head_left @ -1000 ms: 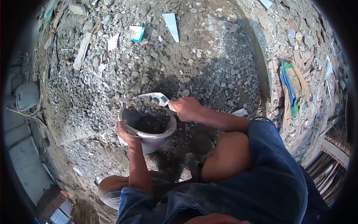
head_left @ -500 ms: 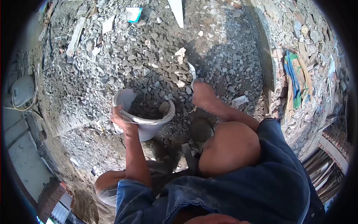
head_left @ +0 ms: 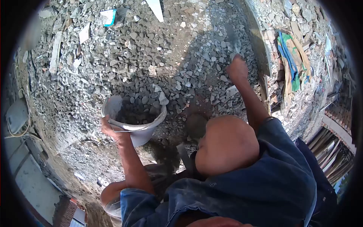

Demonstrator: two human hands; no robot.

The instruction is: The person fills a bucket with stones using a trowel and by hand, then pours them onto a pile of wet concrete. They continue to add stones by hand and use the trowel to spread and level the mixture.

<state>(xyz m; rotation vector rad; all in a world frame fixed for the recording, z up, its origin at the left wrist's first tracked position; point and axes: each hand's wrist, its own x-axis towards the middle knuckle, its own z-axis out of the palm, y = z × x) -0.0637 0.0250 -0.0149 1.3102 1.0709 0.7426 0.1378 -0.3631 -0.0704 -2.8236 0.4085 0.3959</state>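
Observation:
A broken-rimmed white bucket [head_left: 143, 137] stands tilted on the gravel in front of me, with grey stones and dark material inside. My left hand [head_left: 112, 128] grips its near left rim. Out to the right, my right hand [head_left: 237, 70] is closed around a pale-bladed hand tool [head_left: 237, 47]. The blade is blurred and points away from me over the gravel [head_left: 211, 62]; its exact kind is not clear.
A raised edge [head_left: 261, 45] runs along the gravel's right side, with a blue, green and tan sack [head_left: 293, 60] beyond it. Far off lie a pointed white piece [head_left: 155, 9] and a white-and-blue scrap [head_left: 108, 17]. A grey plastic container [head_left: 17, 116] is at left.
My right hand has swung away from the bucket, out to the right and forward, with the tool. More stones show at the bucket's far rim. My left hand stays on the rim.

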